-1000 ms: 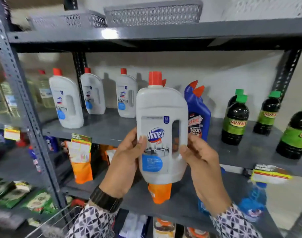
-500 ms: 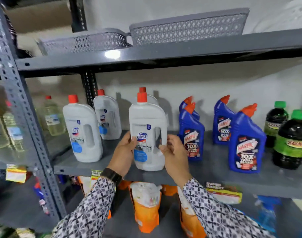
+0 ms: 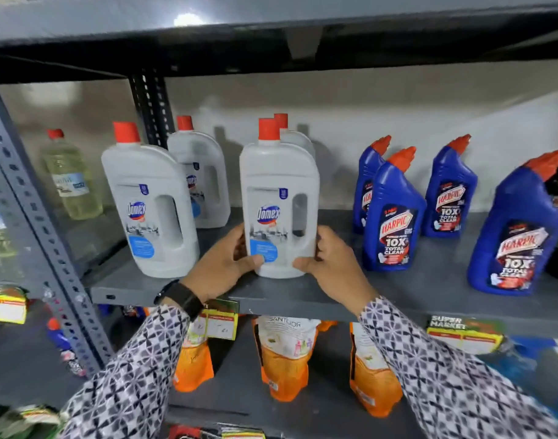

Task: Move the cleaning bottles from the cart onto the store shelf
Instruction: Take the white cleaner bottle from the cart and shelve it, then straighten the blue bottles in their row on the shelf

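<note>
Two hands [image 3: 280,264], white red-capped bottle [image 3: 279,198], upright

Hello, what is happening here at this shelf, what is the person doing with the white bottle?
A person is stocking a store shelf. Both hands, the left hand and the right hand, hold the lower part of a white Domex bottle that stands upright near the shelf's front edge. Another white bottle stands directly behind it, and two more stand to its left. Blue Harpic bottles stand to its right.
</note>
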`<state>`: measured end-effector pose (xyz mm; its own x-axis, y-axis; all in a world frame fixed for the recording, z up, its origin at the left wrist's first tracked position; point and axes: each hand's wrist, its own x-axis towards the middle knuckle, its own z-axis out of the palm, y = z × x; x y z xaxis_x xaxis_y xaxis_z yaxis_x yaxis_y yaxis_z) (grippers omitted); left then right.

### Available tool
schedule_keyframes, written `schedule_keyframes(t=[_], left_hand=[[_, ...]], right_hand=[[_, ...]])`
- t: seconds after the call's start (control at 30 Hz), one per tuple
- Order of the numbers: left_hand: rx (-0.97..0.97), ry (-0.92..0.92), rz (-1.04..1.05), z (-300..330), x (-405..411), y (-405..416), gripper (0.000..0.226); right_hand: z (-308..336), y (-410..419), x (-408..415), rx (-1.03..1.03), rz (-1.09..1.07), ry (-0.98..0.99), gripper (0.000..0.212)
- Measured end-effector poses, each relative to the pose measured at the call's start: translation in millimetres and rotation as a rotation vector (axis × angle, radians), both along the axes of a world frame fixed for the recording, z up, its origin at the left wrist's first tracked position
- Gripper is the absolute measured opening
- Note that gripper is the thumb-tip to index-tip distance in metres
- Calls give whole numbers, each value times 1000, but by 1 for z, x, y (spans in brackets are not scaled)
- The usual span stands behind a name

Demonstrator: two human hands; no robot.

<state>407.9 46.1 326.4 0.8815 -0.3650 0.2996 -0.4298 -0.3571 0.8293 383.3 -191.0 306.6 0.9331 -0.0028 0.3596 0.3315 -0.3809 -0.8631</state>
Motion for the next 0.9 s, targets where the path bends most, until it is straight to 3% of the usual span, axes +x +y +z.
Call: schedule_keyframes(t=[0.2, 0.67, 0.77, 0.83, 0.9], left_hand=[[-75, 34, 28, -10, -1, 13, 58], [-107, 78, 21, -1, -15, 17, 55], [-157, -24, 208, 1, -31, 9, 58], [-189, -145, 458, -2, -48, -1, 45], [-223, -258, 544, -6, -73, -29, 30]], right_hand=[[-6, 5, -2, -29, -5, 1, 46], [5, 9, -29, -69, 13, 23, 61], [4, -12, -54, -62, -72, -40, 71], [-2, -37, -68, -30, -229, -183, 58], [-5, -68, -80, 28, -415, -319, 47]])
